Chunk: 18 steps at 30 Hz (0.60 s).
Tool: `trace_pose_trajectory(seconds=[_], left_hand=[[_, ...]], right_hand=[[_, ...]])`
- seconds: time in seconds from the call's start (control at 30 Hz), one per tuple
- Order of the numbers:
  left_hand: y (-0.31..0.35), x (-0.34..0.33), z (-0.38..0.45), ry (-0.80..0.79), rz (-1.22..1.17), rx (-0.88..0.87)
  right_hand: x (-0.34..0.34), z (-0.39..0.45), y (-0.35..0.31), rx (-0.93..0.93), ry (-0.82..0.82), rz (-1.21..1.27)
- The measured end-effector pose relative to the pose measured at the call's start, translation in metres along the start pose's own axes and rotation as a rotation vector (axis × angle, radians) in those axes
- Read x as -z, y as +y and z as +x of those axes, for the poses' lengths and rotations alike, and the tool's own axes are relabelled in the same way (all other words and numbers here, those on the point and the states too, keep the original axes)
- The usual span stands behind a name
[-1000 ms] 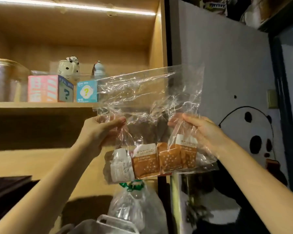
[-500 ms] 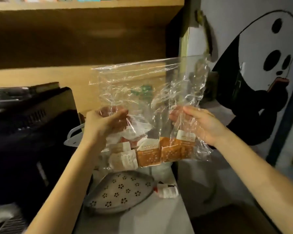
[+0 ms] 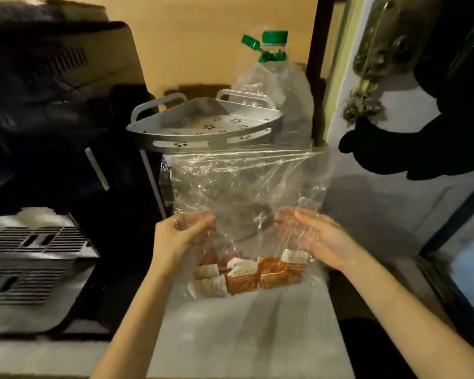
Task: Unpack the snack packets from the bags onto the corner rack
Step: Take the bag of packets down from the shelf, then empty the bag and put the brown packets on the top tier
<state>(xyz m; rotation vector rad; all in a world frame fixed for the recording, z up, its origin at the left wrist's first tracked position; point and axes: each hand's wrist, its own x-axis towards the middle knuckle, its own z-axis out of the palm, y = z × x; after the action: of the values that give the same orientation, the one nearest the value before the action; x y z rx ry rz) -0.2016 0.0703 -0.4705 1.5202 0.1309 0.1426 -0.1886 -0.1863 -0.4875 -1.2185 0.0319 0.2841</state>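
A clear plastic bag [image 3: 246, 187] stands upright in front of me, its mouth at the top. Several snack packets [image 3: 257, 274], orange-and-white and pale ones, lie at its bottom. My left hand [image 3: 178, 236] grips the bag's left side, thumb in front and fingers behind the film. My right hand [image 3: 315, 236] grips the right side the same way, just above the packets. The grey metal corner rack [image 3: 203, 132], with flower-shaped holes and two handles, stands behind the bag, slightly left of it and higher.
A big clear water bottle [image 3: 279, 86] with a green cap stands behind the rack on the right. A black appliance [image 3: 52, 119] fills the left side, with a dark grille [image 3: 30, 255] below. The white counter [image 3: 244, 337] lies under the bag. Right is a door with a metal lock [image 3: 367, 77].
The view has dropped from the shelf to the counter. Both hands have lowered the bag toward the counter, keeping the same grip; the rack now stands behind the bag instead of under it.
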Motion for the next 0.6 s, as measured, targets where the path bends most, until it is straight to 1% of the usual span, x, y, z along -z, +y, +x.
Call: trace_pose_trajectory(seconds=[0.17,0.3,0.4,0.5,0.6], left_hand=[[-0.046,0.02,-0.001,-0.016,0.098,0.06],[-0.07,0.023,0.002,-0.037,0.092,0.176],[-0.083,0.025,0.009,-0.071,0.042,0.279],[-0.09,0.023,0.018,-0.096,-0.029,0.351],[-0.096,0.02,0.028,-0.105,-0.019,0.377]], right_hand=[[0.007,0.004,0.055,-0.155,0.059,0.03],[0.013,0.011,0.082,-0.239,0.091,0.052],[0.021,0.02,0.093,-0.277,0.107,0.096],[0.029,0.028,0.099,-0.304,0.111,0.032],[0.037,0.036,0.104,-0.328,0.125,-0.083]])
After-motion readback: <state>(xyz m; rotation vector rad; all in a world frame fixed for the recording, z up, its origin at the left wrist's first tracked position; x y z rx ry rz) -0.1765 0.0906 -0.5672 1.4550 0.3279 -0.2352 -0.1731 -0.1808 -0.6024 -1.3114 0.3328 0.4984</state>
